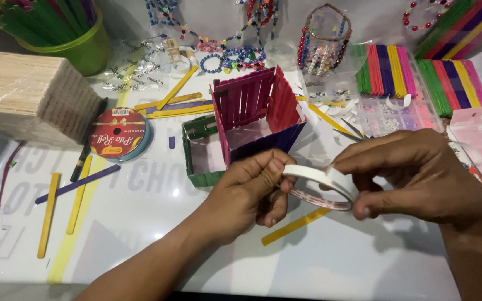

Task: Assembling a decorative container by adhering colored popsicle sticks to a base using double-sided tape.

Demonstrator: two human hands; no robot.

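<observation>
tape roll [323,187] half hidden, both hands gripping

left hand [249,192] + right hand [414,173] — pinch white tape roll [323,187] | stick box [255,117] behind

Both hands [249,192] [414,173] close together, fingers [271,167] pinched

A glossy white tabletop [157,212] filled the frame, mirroring pale overhead light near its lower left. A grey wall strip [124,11] ran along the upper edge.
</observation>
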